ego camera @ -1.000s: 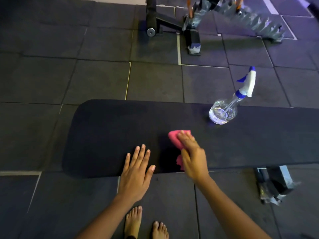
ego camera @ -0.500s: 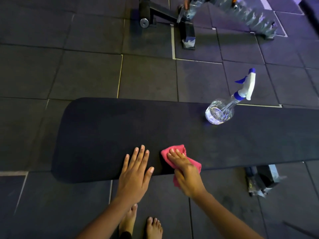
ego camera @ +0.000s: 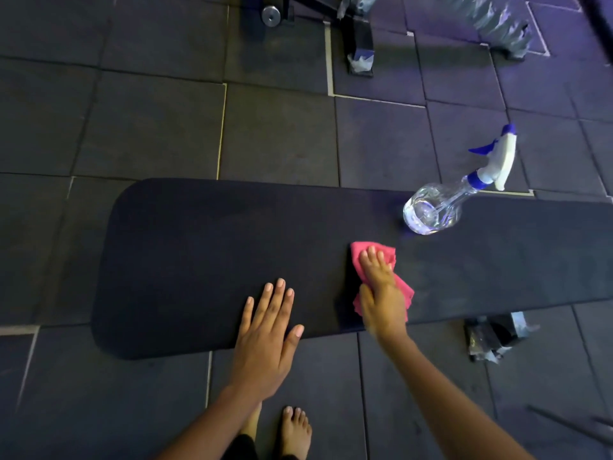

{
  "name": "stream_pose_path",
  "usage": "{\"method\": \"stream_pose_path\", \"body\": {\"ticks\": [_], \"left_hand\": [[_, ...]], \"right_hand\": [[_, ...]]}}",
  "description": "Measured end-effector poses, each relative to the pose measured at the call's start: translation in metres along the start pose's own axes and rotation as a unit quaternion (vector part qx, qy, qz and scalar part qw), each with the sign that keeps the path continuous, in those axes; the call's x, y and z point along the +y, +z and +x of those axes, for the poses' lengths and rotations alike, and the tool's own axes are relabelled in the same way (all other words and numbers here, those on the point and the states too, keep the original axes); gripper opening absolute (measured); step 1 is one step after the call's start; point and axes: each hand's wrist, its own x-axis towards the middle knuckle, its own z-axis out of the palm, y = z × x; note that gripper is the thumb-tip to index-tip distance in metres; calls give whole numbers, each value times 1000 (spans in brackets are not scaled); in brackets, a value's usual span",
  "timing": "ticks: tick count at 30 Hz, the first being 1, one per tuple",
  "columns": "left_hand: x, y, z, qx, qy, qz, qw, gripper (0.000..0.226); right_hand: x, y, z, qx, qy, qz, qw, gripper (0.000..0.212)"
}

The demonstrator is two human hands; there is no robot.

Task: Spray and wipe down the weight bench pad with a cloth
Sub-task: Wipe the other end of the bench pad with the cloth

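Note:
The long black bench pad runs across the middle of the view. My right hand presses a pink cloth flat onto the pad near its front edge, fingers pointing away from me. My left hand rests flat with fingers spread on the pad's front edge, to the left of the cloth, holding nothing. A clear spray bottle with a white and blue trigger head stands on the pad's far side, just beyond and right of the cloth.
Dark rubber floor tiles surround the bench. A bench foot wrapped in plastic shows under the pad at the right. A black equipment frame and a wrapped rack stand at the back. My bare feet are below the pad.
My right hand has pushed the pink cloth away from the front edge, farther across the pad toward the spray bottle. My left hand has stayed flat in place.

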Motion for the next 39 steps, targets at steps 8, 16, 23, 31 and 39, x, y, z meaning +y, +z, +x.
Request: {"method": "stream_pose_path", "body": {"ticks": [8,16,23,31,39], "left_hand": [[-1,-6,0,-38,0,-9,999,59],[32,-9,18,-8,1,-63,998,61],[92,-1,62,42,-67,-148,986,61],[166,10,127,74,-296,-304,903,55],[173,15,158,56,-385,-347,853,21]], "right_hand": [[-14,0,-50,-57,-30,135,989,56],[13,-42,18,74,-49,94,992,61],[39,-42,28,-71,-55,123,988,60],[46,-127,56,275,116,249,922,61],[34,-163,126,153,7,234,960,40]]}}
